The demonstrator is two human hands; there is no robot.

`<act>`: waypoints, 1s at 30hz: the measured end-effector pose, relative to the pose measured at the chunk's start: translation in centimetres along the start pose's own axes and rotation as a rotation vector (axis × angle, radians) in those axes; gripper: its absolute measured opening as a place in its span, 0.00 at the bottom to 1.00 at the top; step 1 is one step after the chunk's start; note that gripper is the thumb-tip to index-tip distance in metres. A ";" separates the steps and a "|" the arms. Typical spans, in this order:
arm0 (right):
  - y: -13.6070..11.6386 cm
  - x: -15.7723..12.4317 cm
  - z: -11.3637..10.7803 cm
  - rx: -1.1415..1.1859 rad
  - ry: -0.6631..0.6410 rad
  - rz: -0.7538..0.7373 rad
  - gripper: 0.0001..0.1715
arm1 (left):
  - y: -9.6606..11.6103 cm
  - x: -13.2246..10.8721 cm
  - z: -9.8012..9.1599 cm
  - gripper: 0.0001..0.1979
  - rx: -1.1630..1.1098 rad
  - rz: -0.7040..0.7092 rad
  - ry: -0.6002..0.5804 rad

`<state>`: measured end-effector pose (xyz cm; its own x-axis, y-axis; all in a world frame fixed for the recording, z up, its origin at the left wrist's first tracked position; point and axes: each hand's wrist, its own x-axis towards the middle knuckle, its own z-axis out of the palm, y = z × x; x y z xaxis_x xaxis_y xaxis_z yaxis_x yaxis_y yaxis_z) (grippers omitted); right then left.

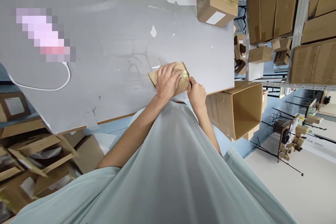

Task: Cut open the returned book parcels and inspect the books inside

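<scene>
A small cardboard box (181, 90) with shiny clear tape on its top lies near the table's front edge, close to my body. My left hand (168, 79) rests over the top of the box, its fingers bent across it and holding it. At the right end of the box my right hand (197, 94) is wrapped round a utility knife (190, 82). Only a little black and red of the knife shows; its tip is at the box's taped edge, and the blade itself cannot be made out.
The grey table (110, 42) carries a taped carton (217, 1) at the back right. A white cable (39, 88) runs to a blurred pink item at left. A large open carton (233, 110) stands off the right edge; opened cartons (39, 150) crowd the lower left. Shelves hold more boxes.
</scene>
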<state>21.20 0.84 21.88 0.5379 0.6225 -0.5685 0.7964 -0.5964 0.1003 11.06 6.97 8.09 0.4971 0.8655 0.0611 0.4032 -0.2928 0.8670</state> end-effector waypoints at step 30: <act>7.9 13.5 10.8 0.808 -0.116 -0.229 0.18 | -5.6 -8.3 -8.1 0.30 0.279 -0.074 0.162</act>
<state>31.77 -0.96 6.16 0.3203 0.7425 -0.5882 0.4162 -0.6681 -0.6167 -1.55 4.73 6.78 0.3390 0.9354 0.1006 0.6397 -0.3075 0.7044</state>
